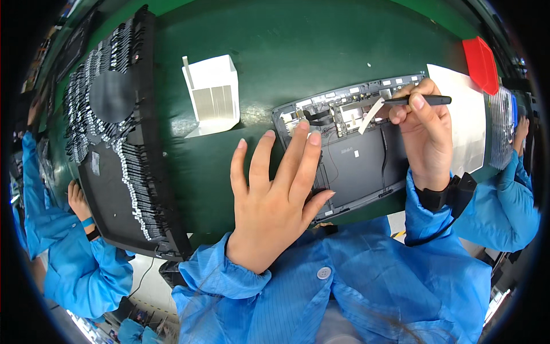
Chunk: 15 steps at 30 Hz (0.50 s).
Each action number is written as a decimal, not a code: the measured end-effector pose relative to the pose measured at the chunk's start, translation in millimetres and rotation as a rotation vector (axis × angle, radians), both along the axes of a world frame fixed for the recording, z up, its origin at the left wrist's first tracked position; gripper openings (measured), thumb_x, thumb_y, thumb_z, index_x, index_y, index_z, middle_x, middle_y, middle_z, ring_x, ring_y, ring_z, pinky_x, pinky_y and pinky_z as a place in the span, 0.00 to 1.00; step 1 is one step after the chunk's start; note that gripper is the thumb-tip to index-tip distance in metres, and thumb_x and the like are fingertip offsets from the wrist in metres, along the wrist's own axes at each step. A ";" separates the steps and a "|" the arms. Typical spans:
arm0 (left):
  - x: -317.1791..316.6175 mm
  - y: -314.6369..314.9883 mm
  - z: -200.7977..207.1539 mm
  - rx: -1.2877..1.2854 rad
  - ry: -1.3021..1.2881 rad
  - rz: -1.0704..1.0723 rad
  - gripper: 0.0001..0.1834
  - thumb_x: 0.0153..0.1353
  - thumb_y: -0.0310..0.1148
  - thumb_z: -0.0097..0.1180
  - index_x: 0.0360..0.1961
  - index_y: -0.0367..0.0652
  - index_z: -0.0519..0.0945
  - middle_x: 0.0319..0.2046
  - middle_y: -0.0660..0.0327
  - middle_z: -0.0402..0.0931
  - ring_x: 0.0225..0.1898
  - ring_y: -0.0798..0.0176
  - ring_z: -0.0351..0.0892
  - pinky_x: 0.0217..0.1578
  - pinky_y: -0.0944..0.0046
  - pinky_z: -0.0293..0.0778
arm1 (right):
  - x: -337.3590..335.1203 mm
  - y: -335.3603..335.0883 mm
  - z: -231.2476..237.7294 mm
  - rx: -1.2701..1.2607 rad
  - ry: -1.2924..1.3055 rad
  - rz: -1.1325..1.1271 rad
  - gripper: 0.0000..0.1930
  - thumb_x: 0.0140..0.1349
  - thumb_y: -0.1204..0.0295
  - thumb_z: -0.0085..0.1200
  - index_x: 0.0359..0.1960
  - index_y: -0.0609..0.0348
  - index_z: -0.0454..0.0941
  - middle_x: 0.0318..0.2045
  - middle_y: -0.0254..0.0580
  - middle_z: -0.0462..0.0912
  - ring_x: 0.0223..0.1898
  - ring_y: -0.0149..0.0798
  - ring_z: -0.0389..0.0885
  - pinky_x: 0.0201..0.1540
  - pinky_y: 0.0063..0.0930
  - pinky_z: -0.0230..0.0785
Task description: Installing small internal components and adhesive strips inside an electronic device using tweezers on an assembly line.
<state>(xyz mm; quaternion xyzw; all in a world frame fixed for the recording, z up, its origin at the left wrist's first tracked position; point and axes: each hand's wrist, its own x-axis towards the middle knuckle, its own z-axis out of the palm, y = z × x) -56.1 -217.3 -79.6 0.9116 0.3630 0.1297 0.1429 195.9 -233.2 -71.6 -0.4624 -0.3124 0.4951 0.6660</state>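
Observation:
An opened tablet-like device (352, 172) lies on the green table in front of me, its circuit parts and dark grey battery area exposed. My right hand (427, 137) pinches black tweezers (438, 100) over its upper right part. A narrow pale strip (371, 116) is at the tweezers' tip, slanting down over the circuit parts. My left hand (272, 206) is spread with its palm down, fingertips at the device's left side and thumb near its lower edge. It holds nothing. Part of the device's left side is hidden under those fingers.
At left stands a black tray (106, 203) with rows of small black-and-silver parts (134, 186). A white sheet with grey strips (215, 103) lies beyond my left hand. To the right are a pale sheet (467, 137), a red bin (481, 64) and clear stacked trays (502, 129). Co-workers in blue sit on both sides.

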 end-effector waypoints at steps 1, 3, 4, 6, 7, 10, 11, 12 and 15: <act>1.2 1.2 0.5 0.016 -0.019 -0.003 0.48 0.56 0.49 0.67 0.72 0.39 0.61 0.66 0.55 0.70 0.65 0.37 0.61 0.66 0.35 0.52 | 3.0 -0.8 -3.1 0.019 0.001 0.019 0.05 0.69 0.73 0.57 0.38 0.61 0.75 0.33 0.43 0.84 0.33 0.31 0.79 0.45 0.29 0.73; 2.0 2.0 -1.8 0.013 -0.050 -0.004 0.49 0.55 0.50 0.67 0.72 0.38 0.61 0.66 0.51 0.70 0.64 0.38 0.62 0.66 0.35 0.53 | -2.6 -3.1 0.2 -0.006 -0.013 -0.018 0.04 0.68 0.74 0.58 0.38 0.60 0.75 0.33 0.43 0.84 0.33 0.31 0.80 0.45 0.29 0.73; 2.4 2.6 -3.6 0.014 -0.080 0.002 0.49 0.54 0.51 0.68 0.72 0.38 0.61 0.65 0.48 0.69 0.64 0.39 0.62 0.65 0.35 0.54 | -6.5 -2.6 2.9 -0.026 -0.028 -0.049 0.04 0.67 0.75 0.58 0.37 0.60 0.75 0.33 0.44 0.85 0.33 0.31 0.80 0.45 0.29 0.74; 0.8 0.1 -11.7 0.070 -0.117 0.014 0.47 0.56 0.52 0.68 0.70 0.37 0.63 0.65 0.43 0.64 0.63 0.37 0.62 0.64 0.36 0.57 | -13.6 -0.3 9.3 -0.031 -0.059 -0.059 0.05 0.66 0.76 0.60 0.37 0.60 0.75 0.34 0.44 0.85 0.33 0.31 0.81 0.45 0.29 0.74; -3.3 -3.5 -12.2 0.139 -0.158 -0.007 0.45 0.57 0.53 0.67 0.69 0.36 0.64 0.65 0.43 0.62 0.63 0.36 0.61 0.63 0.38 0.59 | -17.4 0.5 10.5 -0.037 -0.087 -0.065 0.06 0.65 0.78 0.61 0.37 0.59 0.75 0.35 0.45 0.86 0.33 0.31 0.81 0.44 0.28 0.74; -19.8 -9.6 -10.1 0.203 -0.159 0.000 0.40 0.61 0.53 0.64 0.65 0.35 0.68 0.64 0.43 0.57 0.65 0.34 0.58 0.63 0.42 0.62 | -26.1 5.4 5.8 -0.005 -0.101 -0.013 0.08 0.62 0.82 0.63 0.36 0.59 0.74 0.36 0.45 0.87 0.35 0.30 0.83 0.44 0.26 0.75; -25.9 -10.1 -14.2 0.199 -0.156 0.016 0.40 0.61 0.52 0.65 0.64 0.35 0.68 0.65 0.43 0.57 0.65 0.35 0.58 0.63 0.42 0.62 | -32.2 7.0 3.7 0.005 -0.130 -0.008 0.10 0.61 0.84 0.63 0.36 0.60 0.74 0.38 0.46 0.87 0.36 0.29 0.84 0.41 0.23 0.76; -30.0 -11.0 -17.0 0.194 -0.152 0.036 0.40 0.61 0.52 0.65 0.64 0.35 0.69 0.65 0.43 0.57 0.65 0.35 0.58 0.63 0.42 0.61 | -35.7 9.7 4.3 -0.001 -0.128 -0.003 0.10 0.61 0.84 0.63 0.36 0.60 0.74 0.38 0.46 0.87 0.36 0.29 0.84 0.41 0.23 0.76; -34.6 -14.0 -21.2 0.129 -0.162 0.098 0.39 0.61 0.49 0.65 0.65 0.35 0.67 0.65 0.43 0.56 0.66 0.36 0.57 0.64 0.41 0.59 | -44.6 16.5 3.6 -0.065 -0.214 0.082 0.07 0.63 0.82 0.61 0.38 0.60 0.75 0.37 0.46 0.87 0.34 0.30 0.84 0.39 0.22 0.75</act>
